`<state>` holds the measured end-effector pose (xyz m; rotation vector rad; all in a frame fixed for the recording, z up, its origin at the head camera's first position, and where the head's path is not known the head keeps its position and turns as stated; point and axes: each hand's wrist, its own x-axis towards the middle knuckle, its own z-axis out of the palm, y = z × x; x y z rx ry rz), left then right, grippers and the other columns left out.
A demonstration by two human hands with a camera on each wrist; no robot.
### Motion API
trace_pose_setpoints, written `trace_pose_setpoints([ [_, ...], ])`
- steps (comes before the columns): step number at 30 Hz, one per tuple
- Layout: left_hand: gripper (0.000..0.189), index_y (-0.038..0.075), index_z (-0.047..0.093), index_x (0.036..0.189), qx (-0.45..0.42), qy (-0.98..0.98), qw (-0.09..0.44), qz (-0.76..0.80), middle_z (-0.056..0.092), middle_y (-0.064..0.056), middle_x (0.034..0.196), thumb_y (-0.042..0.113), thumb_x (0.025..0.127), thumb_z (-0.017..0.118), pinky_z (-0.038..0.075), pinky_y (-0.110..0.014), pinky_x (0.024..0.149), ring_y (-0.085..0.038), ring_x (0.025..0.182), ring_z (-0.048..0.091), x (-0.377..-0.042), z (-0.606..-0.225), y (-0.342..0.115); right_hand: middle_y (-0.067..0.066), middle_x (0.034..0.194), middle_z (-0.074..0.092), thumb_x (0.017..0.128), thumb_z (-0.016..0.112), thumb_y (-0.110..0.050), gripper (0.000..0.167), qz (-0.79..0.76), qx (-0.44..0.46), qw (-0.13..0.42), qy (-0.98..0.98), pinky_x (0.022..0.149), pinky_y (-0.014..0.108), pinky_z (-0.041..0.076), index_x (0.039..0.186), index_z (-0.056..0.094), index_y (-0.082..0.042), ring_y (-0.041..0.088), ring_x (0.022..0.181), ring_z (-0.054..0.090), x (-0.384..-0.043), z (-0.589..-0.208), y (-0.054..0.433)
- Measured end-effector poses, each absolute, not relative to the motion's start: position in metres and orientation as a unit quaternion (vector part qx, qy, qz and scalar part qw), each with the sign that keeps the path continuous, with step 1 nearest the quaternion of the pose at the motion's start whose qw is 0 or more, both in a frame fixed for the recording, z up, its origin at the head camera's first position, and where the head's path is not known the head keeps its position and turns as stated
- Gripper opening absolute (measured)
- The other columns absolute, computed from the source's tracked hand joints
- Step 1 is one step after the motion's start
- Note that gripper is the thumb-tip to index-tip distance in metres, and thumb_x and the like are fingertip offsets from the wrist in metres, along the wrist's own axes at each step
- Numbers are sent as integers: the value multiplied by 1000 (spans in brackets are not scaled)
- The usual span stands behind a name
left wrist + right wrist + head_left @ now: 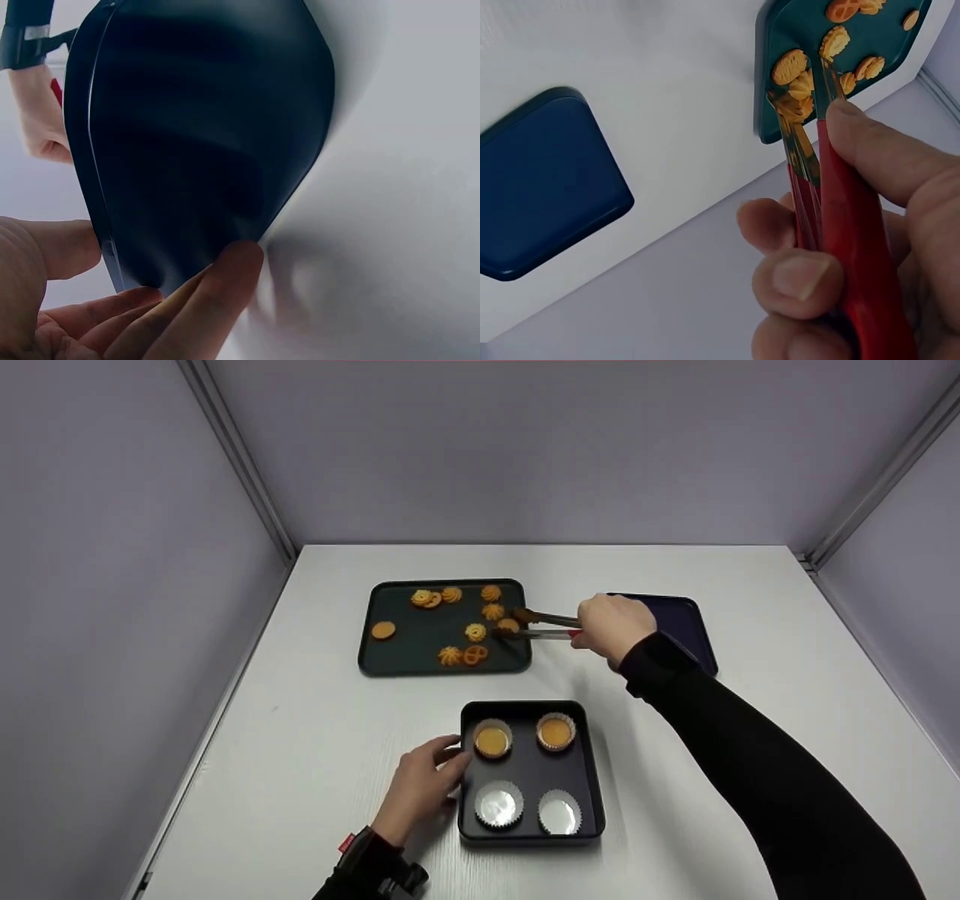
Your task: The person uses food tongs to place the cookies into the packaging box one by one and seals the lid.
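Note:
My right hand (616, 626) grips red-handled tongs (851, 225), whose metal arms reach over the right end of a dark green tray (412, 649). Their spread dark tips stand on either side of a round cookie (508, 625); whether they touch it, I cannot tell. Nearer to me is a square dark baking pan (529, 769). My left hand (424, 780) rests against its left side, thumb at the rim and fingertips on the outer wall (195, 150). Both far paper cups, the left one (493, 739) and the right one (556, 732), hold a round cookie.
Two near cups, left (499, 804) and right (559, 812), show bare bottoms. Piped cookies (475, 632), a pretzel (475, 655) and another round cookie (383, 630) lie on the green tray. A dark blue tray (551, 180) sits right of it, partly behind my right hand. Walls enclose the white table.

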<state>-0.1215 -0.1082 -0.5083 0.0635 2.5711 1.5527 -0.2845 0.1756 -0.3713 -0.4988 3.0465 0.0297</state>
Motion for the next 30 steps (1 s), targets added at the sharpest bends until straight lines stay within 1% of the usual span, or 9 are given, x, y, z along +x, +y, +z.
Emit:
trace_pose_setpoints([
  [2, 47, 2, 63, 136, 20, 853, 71, 516, 72, -18, 123, 32, 100, 67, 55, -47, 96, -26, 107, 71, -121, -508, -108, 10, 79, 68, 88, 81, -28, 25, 11, -165, 24, 986, 59, 45, 53, 77, 72, -8, 24, 67, 61, -285, -371, 175],
  [5, 48, 1, 62, 137, 20, 849, 76, 522, 71, -20, 124, 32, 100, 68, 59, -44, 89, -26, 104, 72, -120, -508, -108, 8, 77, 69, 85, 83, -26, 24, 11, -172, 13, 985, 59, 45, 54, 75, 72, -8, 22, 64, 58, -284, -371, 176],
  [6, 48, 1, 62, 137, 19, 849, 76, 522, 71, -20, 125, 31, 100, 68, 59, -43, 89, -26, 105, 72, -120, -508, -108, 8, 76, 69, 84, 84, -25, 24, 11, -175, 8, 984, 58, 45, 53, 74, 72, -8, 21, 63, 58, -283, -371, 176],
  [9, 48, 1, 62, 137, 18, 851, 76, 520, 70, -20, 125, 31, 100, 67, 58, -44, 91, -28, 108, 71, -120, -509, -109, 6, 71, 68, 83, 85, -26, 25, 10, -179, 0, 984, 56, 43, 52, 73, 71, -8, 21, 61, 57, -283, -373, 177],
  [12, 47, 1, 63, 136, 19, 856, 70, 512, 71, -19, 124, 31, 100, 67, 53, -48, 99, -29, 113, 69, -120, -510, -109, 4, 68, 66, 84, 85, -27, 28, 7, -179, 0, 984, 53, 39, 48, 70, 69, -9, 20, 59, 56, -282, -376, 180],
  [14, 46, 1, 63, 135, 21, 857, 67, 511, 71, -18, 124, 31, 100, 67, 53, -49, 101, -30, 115, 68, -120, -511, -108, 4, 68, 66, 84, 85, -27, 28, 6, -180, -1, 984, 53, 38, 48, 70, 70, -10, 20, 58, 58, -282, -378, 181],
  [20, 46, 2, 64, 135, 19, 856, 67, 512, 71, -19, 125, 32, 100, 67, 53, -49, 100, -29, 111, 70, -120, -510, -109, 5, 70, 69, 83, 86, -27, 24, 4, -182, -4, 983, 56, 42, 53, 75, 74, -8, 21, 61, 62, -281, -379, 181],
  [25, 47, 1, 63, 136, 18, 853, 69, 516, 70, -20, 126, 32, 100, 67, 55, -48, 98, -27, 106, 72, -121, -510, -109, 5, 70, 69, 84, 86, -26, 23, -6, -182, -11, 983, 57, 42, 53, 73, 74, -10, 23, 62, 64, -279, -380, 183],
  [30, 47, 2, 63, 136, 17, 854, 70, 515, 70, -19, 126, 31, 100, 67, 54, -48, 98, -27, 107, 71, -122, -510, -108, 4, 70, 68, 85, 85, -26, 24, -17, -181, -17, 983, 58, 43, 54, 71, 73, -12, 24, 62, 64, -277, -382, 187],
])
